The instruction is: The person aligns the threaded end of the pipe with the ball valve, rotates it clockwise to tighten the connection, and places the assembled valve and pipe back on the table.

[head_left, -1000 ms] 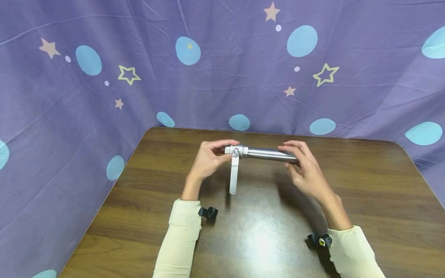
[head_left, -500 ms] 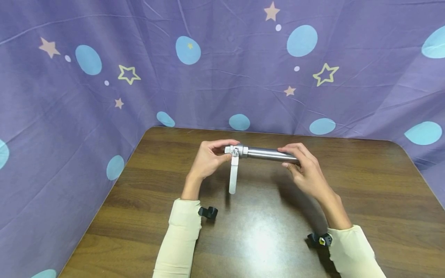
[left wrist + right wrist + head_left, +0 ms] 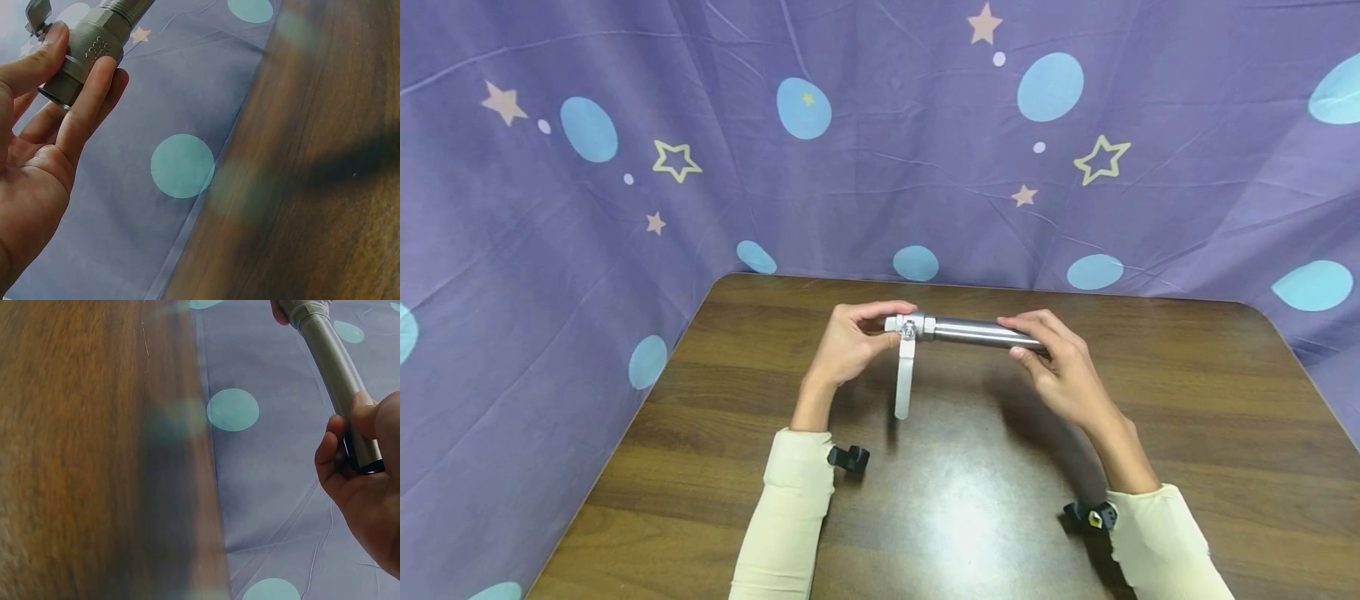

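Note:
A metal ball valve point(image 3: 917, 326) with a lever handle point(image 3: 905, 387) is joined to a straight steel pipe point(image 3: 977, 332), and both are held level above the table. My left hand point(image 3: 842, 346) grips the valve body at its left end, thumb on the near side and fingers beyond. In the left wrist view, raised lettering shows on the valve body point(image 3: 94, 53), and pipe threads show past its hex end. Around the pipe's right end curls my right hand point(image 3: 1063, 371). The right wrist view shows thumb and fingers about the pipe point(image 3: 340, 369), near its dark open end.
Below is a brown wood-grain table point(image 3: 700, 467), with a glare spot in front of the hands. A purple curtain point(image 3: 880, 167) with stars and blue ovals hangs behind and at the left. Black wrist-camera mounts point(image 3: 850, 459) sit on both sleeves.
The right hand's fingers have shifted slightly on the pipe, now lying closer along it. The left hand, the valve and its handle stay nearly where they were.

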The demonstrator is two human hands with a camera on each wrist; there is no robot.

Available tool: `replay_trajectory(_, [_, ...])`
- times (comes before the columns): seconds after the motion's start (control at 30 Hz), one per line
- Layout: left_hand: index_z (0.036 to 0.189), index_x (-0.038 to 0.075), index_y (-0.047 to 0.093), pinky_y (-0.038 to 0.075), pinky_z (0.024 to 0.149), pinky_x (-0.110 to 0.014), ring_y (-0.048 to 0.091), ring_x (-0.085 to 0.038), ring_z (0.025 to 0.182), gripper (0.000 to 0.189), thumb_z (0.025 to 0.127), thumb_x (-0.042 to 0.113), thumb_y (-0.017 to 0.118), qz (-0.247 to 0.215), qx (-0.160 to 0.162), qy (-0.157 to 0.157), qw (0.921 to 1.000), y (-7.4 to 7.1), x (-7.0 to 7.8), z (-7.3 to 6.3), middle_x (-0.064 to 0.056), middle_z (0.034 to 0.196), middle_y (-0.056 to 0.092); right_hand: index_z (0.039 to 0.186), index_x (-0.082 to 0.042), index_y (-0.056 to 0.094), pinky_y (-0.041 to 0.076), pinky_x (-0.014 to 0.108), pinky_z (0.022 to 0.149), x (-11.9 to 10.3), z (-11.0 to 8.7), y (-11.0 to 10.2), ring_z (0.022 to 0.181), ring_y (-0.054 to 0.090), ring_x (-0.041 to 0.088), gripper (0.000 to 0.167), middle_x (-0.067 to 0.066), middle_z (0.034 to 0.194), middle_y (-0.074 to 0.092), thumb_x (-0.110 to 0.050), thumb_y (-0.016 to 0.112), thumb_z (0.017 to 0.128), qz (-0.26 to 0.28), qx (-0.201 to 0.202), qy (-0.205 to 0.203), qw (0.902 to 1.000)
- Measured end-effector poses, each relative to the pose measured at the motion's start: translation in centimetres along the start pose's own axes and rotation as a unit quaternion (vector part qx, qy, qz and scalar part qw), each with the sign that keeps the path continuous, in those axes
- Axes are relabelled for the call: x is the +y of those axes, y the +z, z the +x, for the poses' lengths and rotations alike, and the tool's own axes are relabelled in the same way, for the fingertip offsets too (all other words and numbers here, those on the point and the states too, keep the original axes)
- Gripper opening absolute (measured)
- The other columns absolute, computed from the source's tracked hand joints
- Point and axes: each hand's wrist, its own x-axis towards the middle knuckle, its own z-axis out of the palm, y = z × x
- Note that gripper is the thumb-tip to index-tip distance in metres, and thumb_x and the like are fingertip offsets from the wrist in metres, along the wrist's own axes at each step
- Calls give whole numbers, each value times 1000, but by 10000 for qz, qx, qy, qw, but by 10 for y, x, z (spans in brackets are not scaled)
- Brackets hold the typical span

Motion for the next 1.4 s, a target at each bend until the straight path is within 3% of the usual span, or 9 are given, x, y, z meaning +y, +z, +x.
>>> replay_trajectory(0.53, [119, -5, 78, 62, 83, -22, 74, -7, 94, 39, 82, -15, 77, 26, -76, 92, 9999, -1, 1, 0, -24, 122, 78, 136, -10, 73, 42, 12, 81, 5, -1, -1, 95, 56, 3, 43, 4, 112, 72, 7, 70, 96, -288, -253, 180, 9991])
replay_trajectory(0.77, [119, -4, 79, 62, 82, -23, 74, -8, 94, 39, 82, -16, 77, 20, -40, 84, 10000, -1, 1, -1, -23, 122, 78, 140, -10, 70, 42, 12, 88, 3, -1, -1, 103, 58, 4, 43, 5, 121, 72, 4, 68, 99, -170, -377, 229, 9989])
replay_trajectory(0.97, [119, -4, 78, 62, 79, -23, 73, -9, 90, 40, 82, -17, 75, -2, 24, 28, 10000, -2, 1, -1, -24, 119, 78, 142, -9, 68, 44, 10, 88, 1, -1, 0, 115, 56, 7, 53, 10, 131, 65, 7, 77, 92, -118, -340, 97, 9993])
replay_trajectory(1.1, [120, -5, 78, 62, 80, -23, 74, -9, 90, 40, 82, -17, 76, 0, 36, 6, 10000, -1, 1, -1, -25, 119, 78, 139, -6, 68, 43, 7, 96, 1, 0, 2, 121, 56, 12, 58, 15, 131, 63, 16, 77, 86, -167, -185, -166, 9996])
replay_trajectory(1.4, [120, -4, 78, 62, 79, -23, 74, -9, 89, 40, 82, -17, 75, 50, 1, 91, 9999, -1, -1, 0, -24, 119, 79, 133, -2, 70, 41, 11, 102, 3, 2, 5, 115, 61, 24, 59, 18, 124, 65, 24, 77, 80, -319, 154, -585, 9977])
